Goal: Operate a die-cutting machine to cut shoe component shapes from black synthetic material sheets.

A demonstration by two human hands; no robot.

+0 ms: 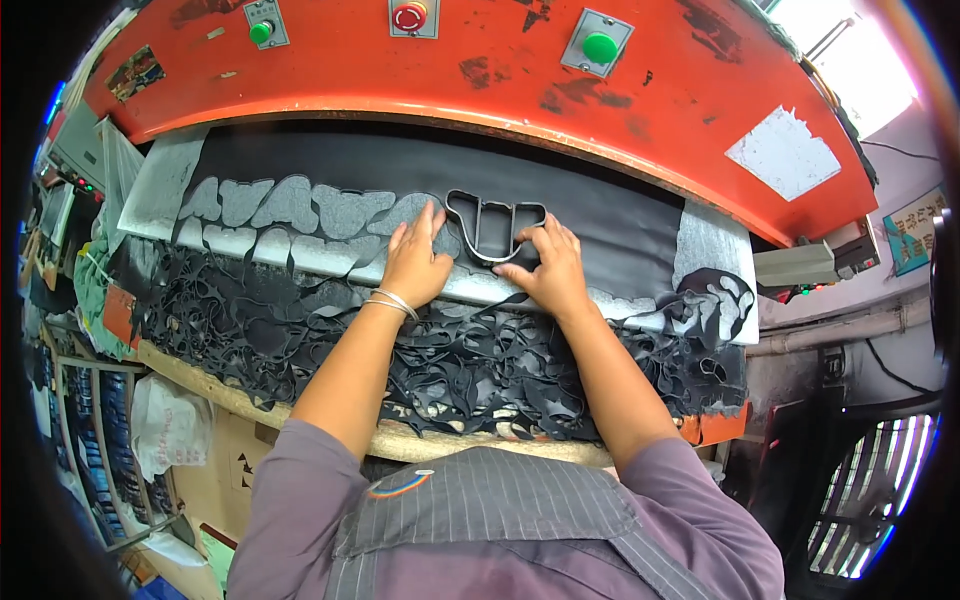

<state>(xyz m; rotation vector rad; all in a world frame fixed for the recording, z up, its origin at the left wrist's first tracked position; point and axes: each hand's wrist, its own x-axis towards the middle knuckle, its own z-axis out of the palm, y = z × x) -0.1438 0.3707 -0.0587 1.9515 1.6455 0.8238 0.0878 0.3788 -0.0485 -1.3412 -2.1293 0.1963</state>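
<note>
A metal cutting die point(478, 252) with a curved outline and inner cross bars stands on a black sheet of leather-like material point(610, 220). My right hand point(550, 268) grips the die's lower right edge between thumb and fingers. To the left of the die, my left hand point(416, 264) rests with outstretched fingers on the sheet, holding nothing. Beside it runs a row of cut-out openings point(345, 210), through which the grey board point(152, 200) shows. Whether the left fingertips touch the die is hard to see; they look slightly apart from it.
Tangled black offcuts point(440, 360) fill the ledge before me, behind a worn pale front edge point(410, 440). A red machine beam point(480, 85) spans the far side, carrying green buttons point(600, 48) and a red stop button point(409, 16). More scraps point(715, 300) lie on the board's right end.
</note>
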